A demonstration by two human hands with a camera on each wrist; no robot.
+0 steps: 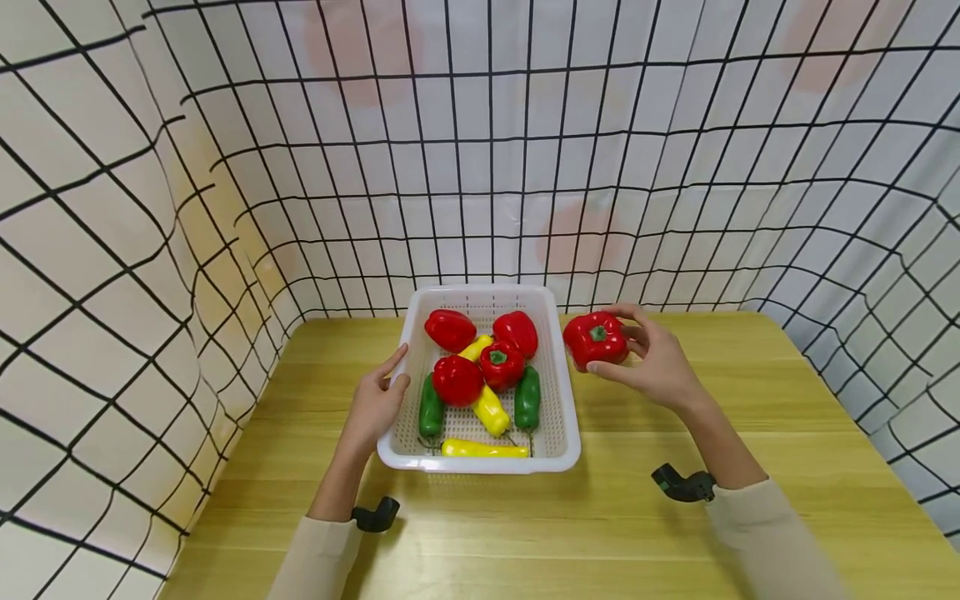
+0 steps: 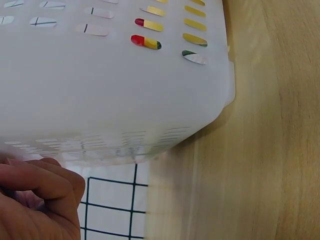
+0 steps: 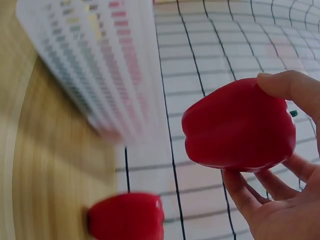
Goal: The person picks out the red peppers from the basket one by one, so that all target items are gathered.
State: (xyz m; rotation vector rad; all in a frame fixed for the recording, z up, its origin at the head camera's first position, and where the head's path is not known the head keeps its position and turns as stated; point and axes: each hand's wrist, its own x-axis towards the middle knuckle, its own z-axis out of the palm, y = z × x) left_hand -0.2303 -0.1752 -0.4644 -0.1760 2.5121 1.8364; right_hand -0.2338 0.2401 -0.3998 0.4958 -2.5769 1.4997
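In the head view, red peppers [image 1: 458, 381] in the basket [image 1: 480, 464] lie over something yellow — whether the patches above and below them are one yellow pepper [image 1: 491, 412] or two cannot be told. They also hide the top of the left green pepper [image 1: 431, 408]. The bottom edge cuts off both sleeves [image 1: 318, 554]. In the left wrist view, the left hand [image 2: 42, 200] runs out at the left and bottom edges, and scraps of colour in the basket slots are too small to name. In the right wrist view the basket blurs, the right hand [image 3: 287, 200] leaves at the right edge — and a second red pepper [image 3: 127, 217], smeared, is cut off at the bottom.
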